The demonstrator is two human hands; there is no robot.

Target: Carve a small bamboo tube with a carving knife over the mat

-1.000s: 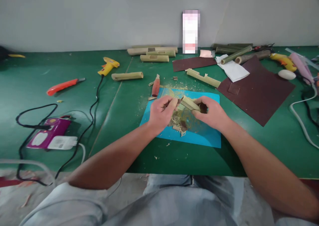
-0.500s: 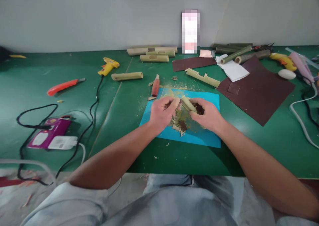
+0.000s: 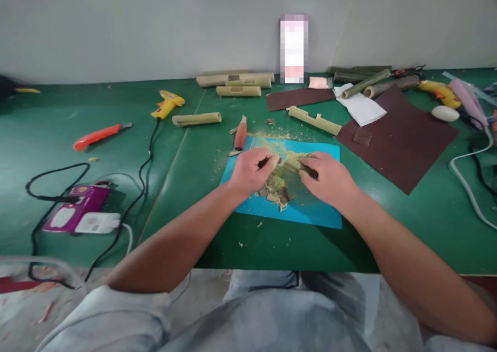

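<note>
My right hand (image 3: 328, 178) grips a short piece of split bamboo (image 3: 291, 164), whose left end sticks out from the fingers. Close by on the left, my left hand (image 3: 254, 171) is closed in a pinch. A small dark brown bit, apparently sandpaper (image 3: 279, 161), shows at its fingertips beside the bamboo's end. Both hands are over a blue sheet (image 3: 318, 220) strewn with yellowish dust, shavings (image 3: 282, 206) and small brown scraps. A red-handled knife (image 3: 240, 136) lies just beyond the left hand.
Bamboo tubes (image 3: 238, 91) lie towards the wall, and a notched bamboo piece (image 3: 315, 121) beyond the blue sheet. Brown sheets (image 3: 404, 150) spread to the right. On the left are a yellow glue gun (image 3: 170, 103), an orange cutter (image 3: 99, 136) and a purple power strip (image 3: 93, 199) with cords.
The bamboo piece in my right hand has turned flatter, its left end lower. My left hand has shifted slightly left and stays pinched. The whole view has moved a little.
</note>
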